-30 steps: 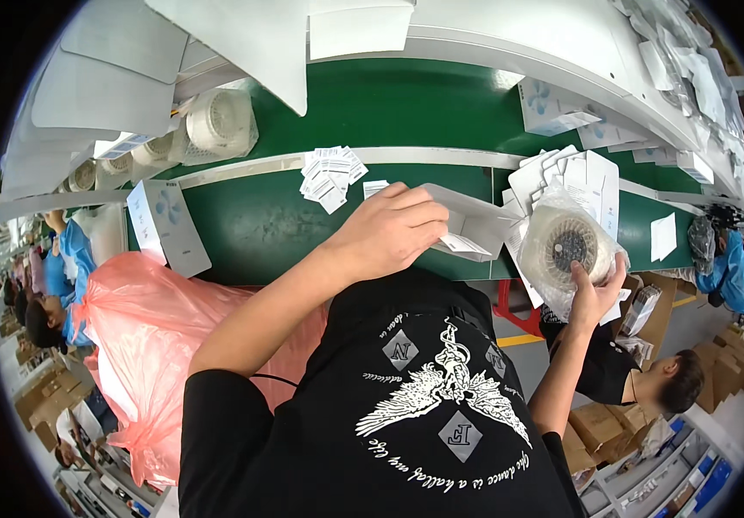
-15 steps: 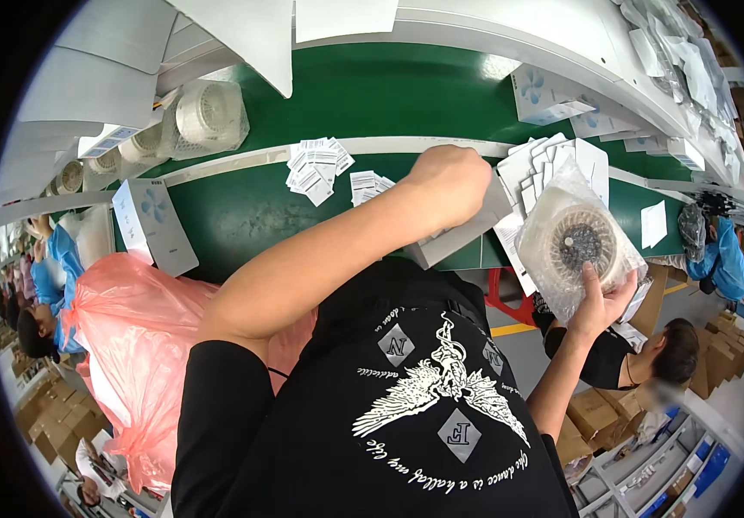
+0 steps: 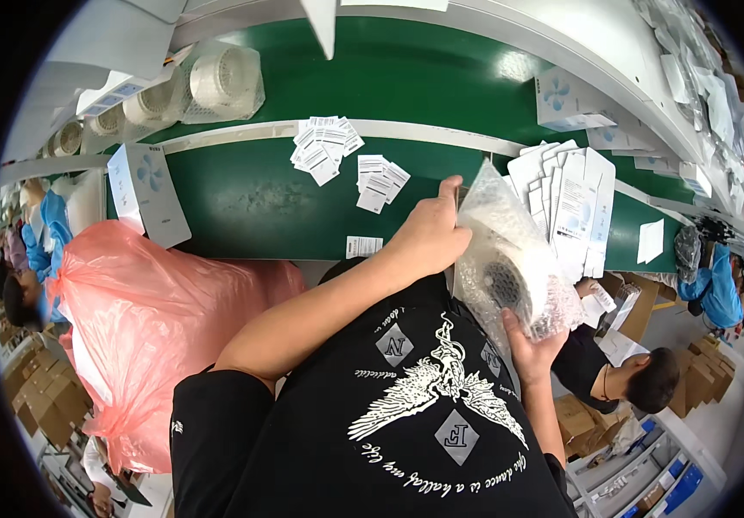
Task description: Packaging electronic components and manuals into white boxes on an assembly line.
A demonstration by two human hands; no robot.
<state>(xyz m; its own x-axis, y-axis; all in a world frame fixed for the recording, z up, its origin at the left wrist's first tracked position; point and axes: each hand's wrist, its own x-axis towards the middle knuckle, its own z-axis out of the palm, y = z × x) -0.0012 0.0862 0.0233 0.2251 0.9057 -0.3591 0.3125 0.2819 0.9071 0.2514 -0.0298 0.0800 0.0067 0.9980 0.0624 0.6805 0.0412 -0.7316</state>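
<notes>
My right hand (image 3: 531, 350) grips a small round fan in a clear bubble-wrap bag (image 3: 503, 246) from below, its thumb over the bag near the dark round centre of the fan. The bag leans close against my left hand (image 3: 432, 229), which is closed at the bench's front edge with one finger pointing up. A narrow strip of a grey-white box (image 3: 461, 197) shows between that hand and the bag; most of the box is hidden. Several flattened white cartons (image 3: 575, 203) lie in an overlapping pile just beyond the bag.
Printed white cards (image 3: 324, 148) lie in loose groups on the green bench (image 3: 251, 203). A standing white box (image 3: 149, 194) is at the left, above a pink plastic bag (image 3: 164, 319). Bagged fans (image 3: 221, 78) line the back left. Another person (image 3: 622, 371) is at the right.
My right hand has brought the bagged fan leftward and tilted it against my left hand. The left hand has come lower and nearer, and the box is now mostly covered by the bag.
</notes>
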